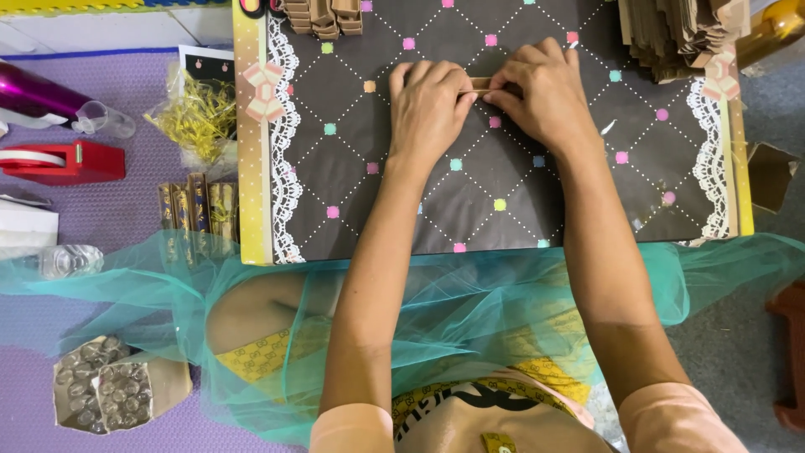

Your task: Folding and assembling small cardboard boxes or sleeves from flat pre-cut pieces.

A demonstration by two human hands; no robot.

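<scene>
both hands met over a dark board patterned with dotted diamonds and coloured squares. the left hand and the right hand pinched, between fingertips and thumbs, a small tan cardboard strip, which lay on the board near its far edge. 2 stacks of similar brown folded pieces sat at the board's far corners. a red tape dispenser and a bag of yellow ties lay well apart on the purple mat.
</scene>
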